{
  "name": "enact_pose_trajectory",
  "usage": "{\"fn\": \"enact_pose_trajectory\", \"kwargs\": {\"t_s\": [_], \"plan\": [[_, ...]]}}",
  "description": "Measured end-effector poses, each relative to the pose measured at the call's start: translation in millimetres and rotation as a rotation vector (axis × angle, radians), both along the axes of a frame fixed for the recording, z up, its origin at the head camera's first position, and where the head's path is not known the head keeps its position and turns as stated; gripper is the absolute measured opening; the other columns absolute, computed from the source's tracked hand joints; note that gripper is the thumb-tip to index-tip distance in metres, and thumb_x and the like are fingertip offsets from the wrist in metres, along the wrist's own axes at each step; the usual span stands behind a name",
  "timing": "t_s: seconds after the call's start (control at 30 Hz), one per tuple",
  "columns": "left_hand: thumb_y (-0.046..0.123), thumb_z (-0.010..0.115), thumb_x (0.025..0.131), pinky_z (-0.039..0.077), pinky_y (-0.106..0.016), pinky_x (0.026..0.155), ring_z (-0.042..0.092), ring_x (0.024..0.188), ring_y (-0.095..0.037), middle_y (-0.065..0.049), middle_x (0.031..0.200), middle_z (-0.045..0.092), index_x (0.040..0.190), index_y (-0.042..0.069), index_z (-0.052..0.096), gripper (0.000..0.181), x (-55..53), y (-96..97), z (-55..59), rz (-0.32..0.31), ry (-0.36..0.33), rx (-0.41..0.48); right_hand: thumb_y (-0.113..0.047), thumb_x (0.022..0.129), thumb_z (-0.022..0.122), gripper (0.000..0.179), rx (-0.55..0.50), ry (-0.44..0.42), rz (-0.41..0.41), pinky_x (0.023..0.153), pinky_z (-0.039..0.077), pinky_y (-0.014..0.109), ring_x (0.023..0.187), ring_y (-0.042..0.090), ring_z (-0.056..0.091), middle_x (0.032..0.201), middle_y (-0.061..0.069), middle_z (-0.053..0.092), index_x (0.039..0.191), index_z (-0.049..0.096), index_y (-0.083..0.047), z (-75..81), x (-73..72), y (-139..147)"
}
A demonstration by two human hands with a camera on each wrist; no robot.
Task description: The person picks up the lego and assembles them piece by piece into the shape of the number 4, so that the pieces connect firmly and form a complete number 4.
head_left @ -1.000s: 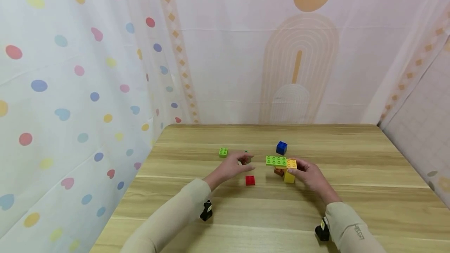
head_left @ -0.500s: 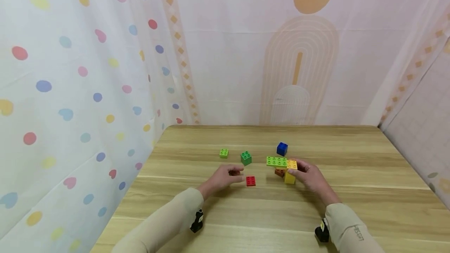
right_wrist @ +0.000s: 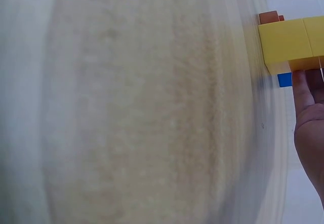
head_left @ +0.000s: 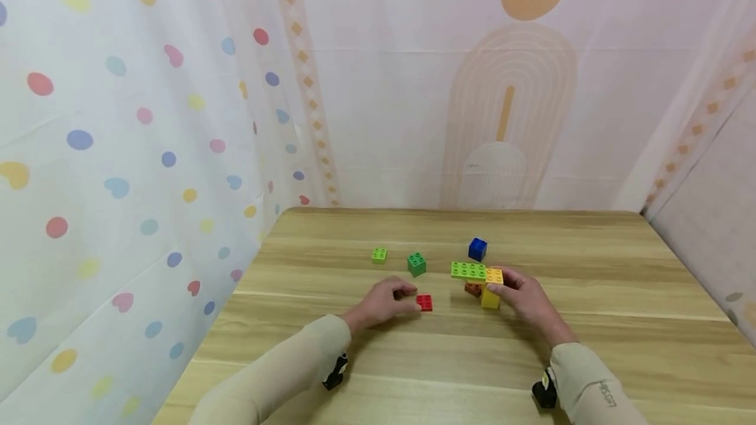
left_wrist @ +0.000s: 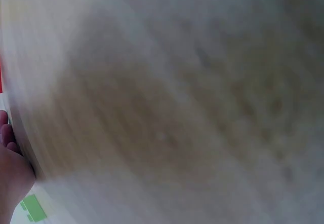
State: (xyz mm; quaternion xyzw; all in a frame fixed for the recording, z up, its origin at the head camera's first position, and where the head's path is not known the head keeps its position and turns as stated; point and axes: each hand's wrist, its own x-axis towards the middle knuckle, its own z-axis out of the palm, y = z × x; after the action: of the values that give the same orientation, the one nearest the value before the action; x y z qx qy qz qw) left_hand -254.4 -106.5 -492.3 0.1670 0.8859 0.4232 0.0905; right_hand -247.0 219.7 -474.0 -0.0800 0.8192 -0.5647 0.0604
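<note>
In the head view my left hand (head_left: 407, 300) lies on the wooden table (head_left: 413, 372), its curled fingertips at the left edge of a flat red brick (head_left: 424, 303) without wrapping it. My right hand (head_left: 501, 287) grips a small build: a yellow brick stack (head_left: 490, 288) with a long light-green brick (head_left: 468, 271) jutting left from its top and a brown brick (head_left: 472, 290) beside its base. The right wrist view shows the yellow stack (right_wrist: 291, 41), the brown brick (right_wrist: 271, 17) and one of my fingers (right_wrist: 304, 89). The left wrist view is blurred.
A dark green brick (head_left: 416, 263) and a small light-green brick (head_left: 379, 255) sit beyond my left hand. A blue cube (head_left: 477, 248) stands behind the build. Patterned curtains close in the table at the left, back and right.
My left hand has drawn back from the dark green brick, leaving it on the table, and come down to the red brick. The right hand and the build have stayed put.
</note>
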Motion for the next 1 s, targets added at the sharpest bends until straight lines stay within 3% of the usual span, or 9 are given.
{"fn": "enact_pose_trajectory", "kwargs": {"t_s": [0.53,0.7,0.77,0.9,1.0], "plan": [[0.032,0.082,0.083,0.039,-0.028,0.074,0.044,0.085,-0.013,0.005,0.092,0.053,0.118,0.011,0.073,0.042,0.2,8.5,-3.1,-0.02,0.092,-0.131,-0.035,0.096,0.067,0.054,-0.003,0.005,0.003,0.085,0.048,0.026,0.107,0.022,0.057,0.13,0.018,0.061,0.138,0.056,-0.003,-1.3,0.1,0],[0.029,0.081,0.085,0.041,-0.029,0.074,0.047,0.085,-0.014,0.004,0.093,0.055,0.116,0.01,0.073,0.037,-1.4,6.8,-4.3,-0.032,0.094,-0.101,-0.035,0.096,0.067,0.054,-0.013,0.001,0.005,0.086,0.047,0.026,0.109,0.022,0.057,0.131,0.018,0.06,0.138,0.056,-0.003,-1.5,1.2,-1],[0.027,0.08,0.085,0.043,-0.029,0.076,0.05,0.086,-0.013,0.004,0.094,0.058,0.115,0.009,0.073,0.035,-3.3,4.9,-4.5,-0.032,0.066,-0.055,-0.035,0.095,0.068,0.054,-0.017,0.0,-0.001,0.087,0.047,0.025,0.11,0.023,0.057,0.131,0.017,0.06,0.137,0.057,-0.003,-1.6,1.4,-1],[0.024,0.078,0.088,0.047,-0.031,0.078,0.055,0.09,-0.014,0.003,0.098,0.063,0.115,0.011,0.072,0.031,-6.0,2.9,0.4,-0.009,-0.052,0.041,-0.036,0.095,0.067,0.054,-0.013,0.006,0.003,0.087,0.047,0.025,0.111,0.024,0.057,0.131,0.017,0.06,0.138,0.056,-0.003,-1.9,1.4,0],[0.022,0.077,0.089,0.048,-0.033,0.078,0.055,0.09,-0.016,0.001,0.097,0.064,0.111,0.013,0.071,0.025,-6.7,4.5,6.7,0.009,-0.102,0.07,-0.036,0.096,0.067,0.056,-0.007,0.011,0.008,0.087,0.047,0.026,0.111,0.024,0.057,0.131,0.018,0.06,0.138,0.056,-0.002,-1.8,1.9,0]]}}
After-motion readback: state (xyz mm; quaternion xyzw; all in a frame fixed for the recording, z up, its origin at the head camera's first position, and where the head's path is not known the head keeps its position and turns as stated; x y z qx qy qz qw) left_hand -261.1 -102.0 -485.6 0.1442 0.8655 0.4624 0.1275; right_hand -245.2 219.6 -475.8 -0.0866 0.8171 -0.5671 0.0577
